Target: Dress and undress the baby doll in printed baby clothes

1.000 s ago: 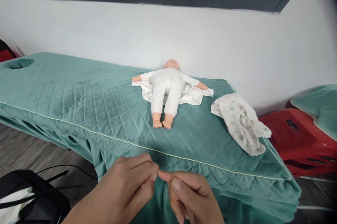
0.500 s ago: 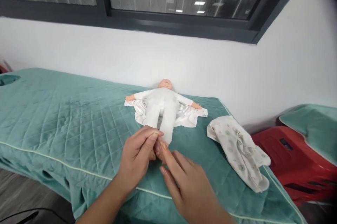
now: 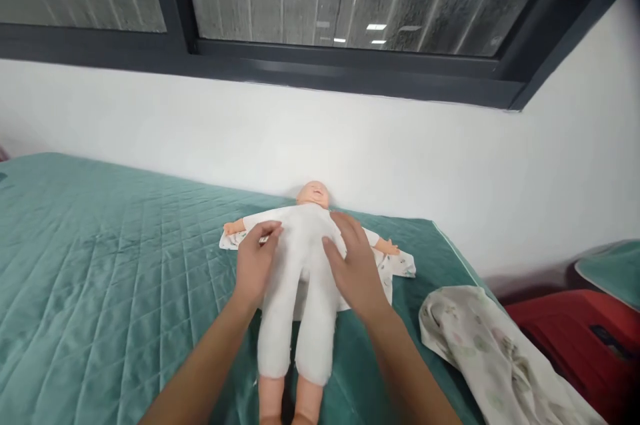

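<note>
Item: doll point(image 3: 309, 237), white cloth body, laid on its back on the quilted green cover point(image 3: 120, 285), head towards the wall point(image 3: 250, 138), arms outspread. Beneath it is spread a white printed garment point(image 3: 386, 278). To the right is placed a crumpled printed cloth point(image 3: 480, 345), its small motifs blurred. On the red plastic piece point(image 3: 550, 322), a dark rectangle is seen; whether a slot or label cannot be told. Left hand point(image 3: 257, 258): thumb and forefinger brought together at the doll's side; anything pinched cannot be made out. Right hand point(image 3: 354, 265): loosely spread over the opposite side, nothing grasped. Half a second earlier, both hands were joined at the doll's feet; now they are parted at its torso.
</note>
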The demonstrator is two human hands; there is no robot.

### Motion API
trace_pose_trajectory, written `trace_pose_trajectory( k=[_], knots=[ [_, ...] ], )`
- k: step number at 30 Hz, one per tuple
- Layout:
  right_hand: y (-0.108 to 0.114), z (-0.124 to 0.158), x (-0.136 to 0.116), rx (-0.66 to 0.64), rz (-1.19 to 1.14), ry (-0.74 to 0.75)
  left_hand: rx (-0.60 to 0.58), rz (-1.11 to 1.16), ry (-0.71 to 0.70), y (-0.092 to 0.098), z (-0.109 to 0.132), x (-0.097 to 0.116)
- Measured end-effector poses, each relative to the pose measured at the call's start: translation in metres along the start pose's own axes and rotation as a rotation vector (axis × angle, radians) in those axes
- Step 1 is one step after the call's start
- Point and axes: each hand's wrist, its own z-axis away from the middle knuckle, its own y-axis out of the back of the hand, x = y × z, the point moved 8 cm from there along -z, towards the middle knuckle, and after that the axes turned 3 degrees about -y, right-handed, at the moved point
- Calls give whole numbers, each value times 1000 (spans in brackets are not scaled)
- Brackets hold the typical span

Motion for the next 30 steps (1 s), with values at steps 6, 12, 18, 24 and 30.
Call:
trace_pose_trajectory(
  k=[6,12,18,24,30],
  knots=[
    [-51,-59,67,25,-148,-142,-231,-225,-222,-53,-65,-22],
    [-63,-52,88,-121,-240,-148,-361,-177,-161,-61,-71,-50],
    [-57,-57,109,13,-123,-259,-215,-397,-215,-48,-72,-43],
    [-59,-76,128,-92,136,-422,-333,-725,31,-39,-54,-48],
    [-79,-111,136,-361,11,-529,-548,-445,167,-35,-42,-50]
  ],
)
